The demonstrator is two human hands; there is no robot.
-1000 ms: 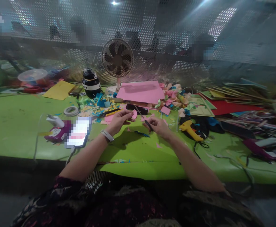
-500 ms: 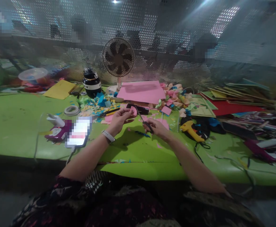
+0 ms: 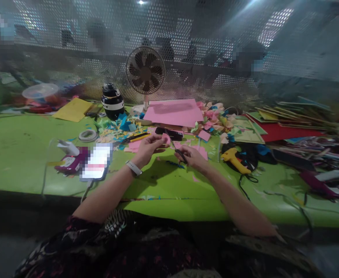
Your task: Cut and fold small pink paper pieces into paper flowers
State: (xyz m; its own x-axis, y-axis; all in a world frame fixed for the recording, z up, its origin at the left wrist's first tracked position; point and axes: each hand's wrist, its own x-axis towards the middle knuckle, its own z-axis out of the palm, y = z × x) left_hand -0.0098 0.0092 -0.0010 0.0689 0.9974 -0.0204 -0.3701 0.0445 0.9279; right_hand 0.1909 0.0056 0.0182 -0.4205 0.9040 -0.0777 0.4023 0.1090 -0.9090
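Between its fingertips my left hand [image 3: 150, 148] pinches a small piece of pink paper [image 3: 166, 138]. My right hand [image 3: 194, 157] is closed around the handles of a pair of scissors [image 3: 180, 153]. The blades point up and to the left, right beside the pink piece; whether they touch it is hard to see. Under and around the hands lie pink paper scraps [image 3: 201, 151], and a black case [image 3: 169, 134] rests just behind the fingertips. Short dark blue bits [image 3: 175, 165] lie on the green tabletop [image 3: 169, 185] below the hands.
Pink sheets [image 3: 173, 112] and a heap of folded paper pieces [image 3: 214, 117] lie behind the hands, near a fan [image 3: 145, 71]. A phone [image 3: 96, 162] with a cable and a tape roll [image 3: 88, 135] are left. A yellow glue gun [image 3: 235, 160] sits right.
The pink piece has turned slightly in my left fingers and shifted a little right. My left hand has moved slightly with it; the scissors have barely moved.
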